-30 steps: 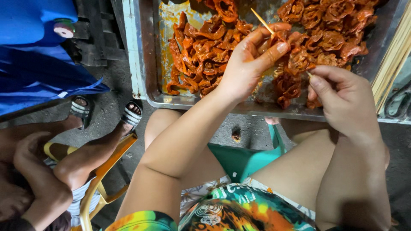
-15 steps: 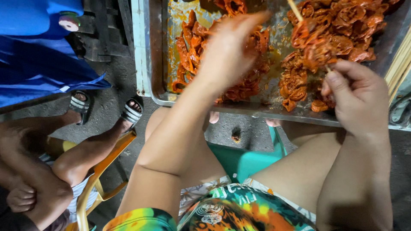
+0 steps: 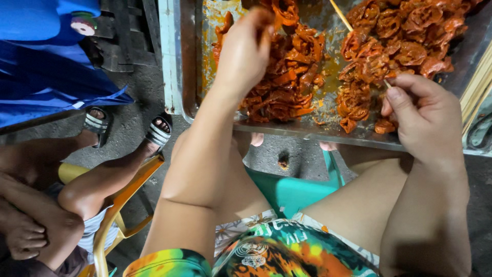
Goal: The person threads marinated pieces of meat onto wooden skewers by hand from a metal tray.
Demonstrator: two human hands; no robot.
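A metal tray (image 3: 187, 77) in front of me holds two heaps of orange-red marinated meat pieces (image 3: 287, 77). My left hand (image 3: 245, 48) reaches over the left heap and pinches one meat piece between thumb and fingers. My right hand (image 3: 428, 115) sits at the tray's near right edge, closed on a thin bamboo skewer (image 3: 341, 15) that runs up and to the left across the right heap (image 3: 394, 36). Several meat pieces appear threaded on the skewer near my fingers.
I sit on a green plastic stool (image 3: 292, 190). Another person sits at my left on a yellow chair (image 3: 115, 215), sandalled feet (image 3: 156, 133) near the tray. Blue fabric (image 3: 46, 61) lies at the far left. Bundled skewers (image 3: 476, 87) rest at the right edge.
My left hand has left the skewer's tip and moved left and forward onto the left heap, taking hold of a meat piece. My right hand stays at the tray's edge.
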